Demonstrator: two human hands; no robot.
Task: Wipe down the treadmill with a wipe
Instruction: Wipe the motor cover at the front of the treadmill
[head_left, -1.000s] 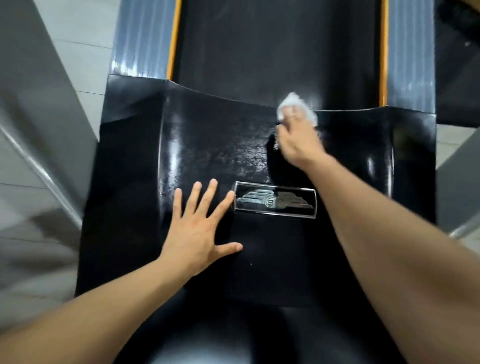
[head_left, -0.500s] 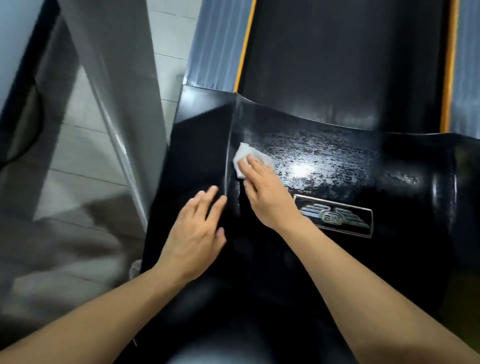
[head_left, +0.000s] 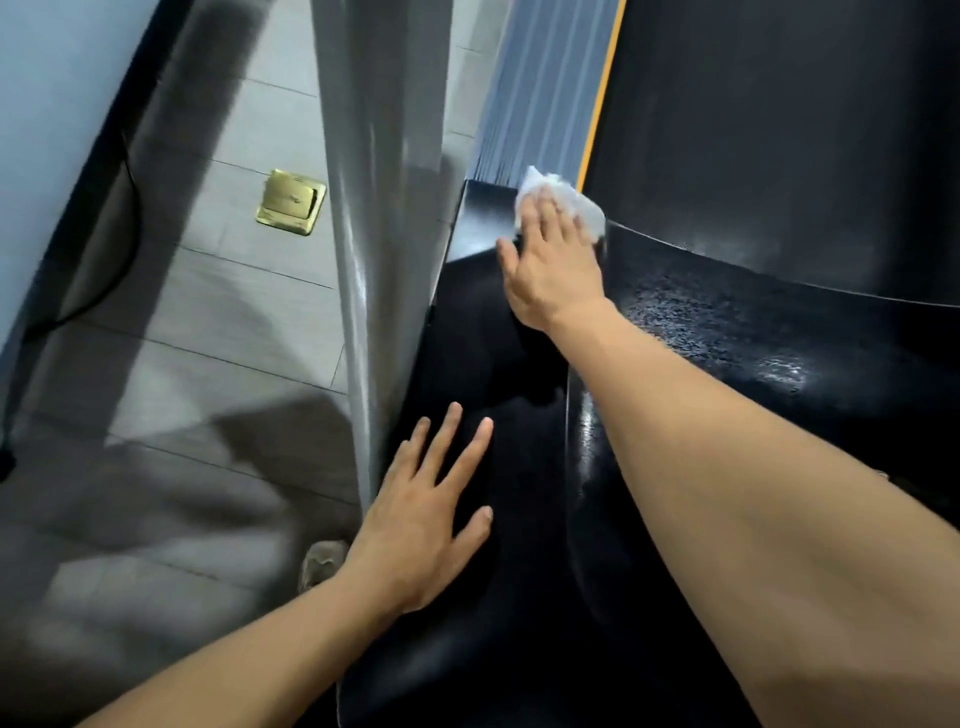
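Observation:
The treadmill's glossy black motor cover (head_left: 727, 332) fills the right and lower part of the head view, with the dark running belt (head_left: 779, 130) beyond it. A white wipe (head_left: 579, 200) lies at the cover's far left corner. My right hand (head_left: 550, 260) presses flat on the wipe with straight fingers. My left hand (head_left: 426, 514) rests flat on the near left side of the cover, fingers spread, holding nothing. Wet streaks shine on the cover to the right of my right arm.
A grey treadmill upright (head_left: 374, 208) rises just left of the cover. A grey ribbed side rail (head_left: 540, 88) with an orange stripe (head_left: 597, 104) runs beside the belt. A brass floor socket (head_left: 291, 201) and a black cable (head_left: 104, 249) lie on the tiled floor at the left.
My right hand has slid the wipe from the cover's middle-right across to its far left corner. The view has swung left, and my left hand has shifted toward the cover's left edge.

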